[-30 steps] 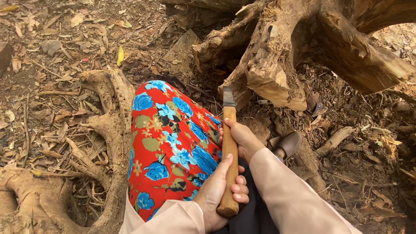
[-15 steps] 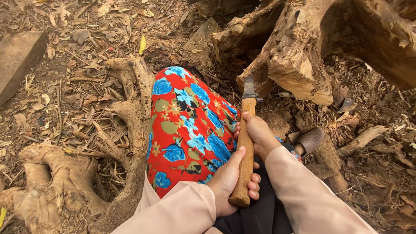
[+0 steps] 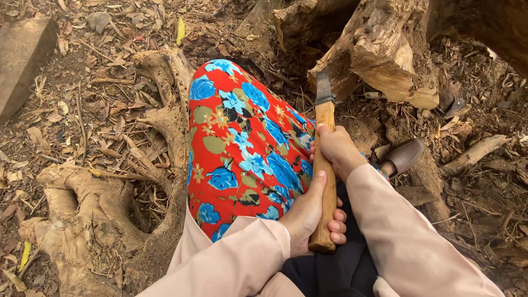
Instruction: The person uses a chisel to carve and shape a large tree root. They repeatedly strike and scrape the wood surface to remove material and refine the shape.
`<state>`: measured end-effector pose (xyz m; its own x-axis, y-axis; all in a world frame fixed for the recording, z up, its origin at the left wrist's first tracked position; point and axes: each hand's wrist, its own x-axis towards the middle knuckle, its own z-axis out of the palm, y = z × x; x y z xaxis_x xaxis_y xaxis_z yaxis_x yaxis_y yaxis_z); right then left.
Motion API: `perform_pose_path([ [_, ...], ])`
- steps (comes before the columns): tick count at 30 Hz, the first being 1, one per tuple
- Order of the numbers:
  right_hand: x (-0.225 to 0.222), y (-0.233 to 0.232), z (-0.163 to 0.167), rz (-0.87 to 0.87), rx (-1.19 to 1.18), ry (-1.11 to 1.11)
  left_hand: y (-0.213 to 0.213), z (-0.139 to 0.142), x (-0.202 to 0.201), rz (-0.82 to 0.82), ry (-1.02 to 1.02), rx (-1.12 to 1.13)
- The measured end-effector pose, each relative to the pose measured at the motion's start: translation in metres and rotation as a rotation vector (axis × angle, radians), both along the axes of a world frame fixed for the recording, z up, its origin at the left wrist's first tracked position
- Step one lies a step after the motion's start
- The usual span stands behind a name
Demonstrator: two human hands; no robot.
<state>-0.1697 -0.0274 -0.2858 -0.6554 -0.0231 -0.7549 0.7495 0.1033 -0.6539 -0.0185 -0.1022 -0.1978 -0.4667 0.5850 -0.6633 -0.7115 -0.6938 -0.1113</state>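
Note:
A wooden-handled chopping tool points away from me, its dark metal blade near a cut tree stump. My left hand grips the lower end of the handle. My right hand grips the handle higher up, just below the blade. Both arms wear pale pink sleeves. My knee in a red cloth with blue flowers lies to the left of the tool.
Thick exposed roots curl at the lower left. A brown shoe rests right of my hands. A flat stone slab lies at the upper left. Dry leaves, twigs and wood chips cover the ground.
The view has shifted, so the hands, tool and stump sit further right and lower in frame. Both hands keep their grip on the handle; the blade stays near the stump.

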Motion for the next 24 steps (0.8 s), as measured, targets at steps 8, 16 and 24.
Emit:
perform_pose_path([
  [8, -0.014, 0.043, -0.023, 0.175, 0.043, 0.035, 0.045, -0.009, -0.011, -0.043, 0.011, -0.194],
  [16, -0.121, -0.012, -0.001, 0.045, -0.120, -0.022, -0.002, -0.031, -0.111, 0.054, 0.090, -0.103],
  [24, -0.011, 0.029, 0.026, 0.042, -0.060, 0.019, 0.034, -0.006, -0.007, -0.013, 0.018, -0.155],
])
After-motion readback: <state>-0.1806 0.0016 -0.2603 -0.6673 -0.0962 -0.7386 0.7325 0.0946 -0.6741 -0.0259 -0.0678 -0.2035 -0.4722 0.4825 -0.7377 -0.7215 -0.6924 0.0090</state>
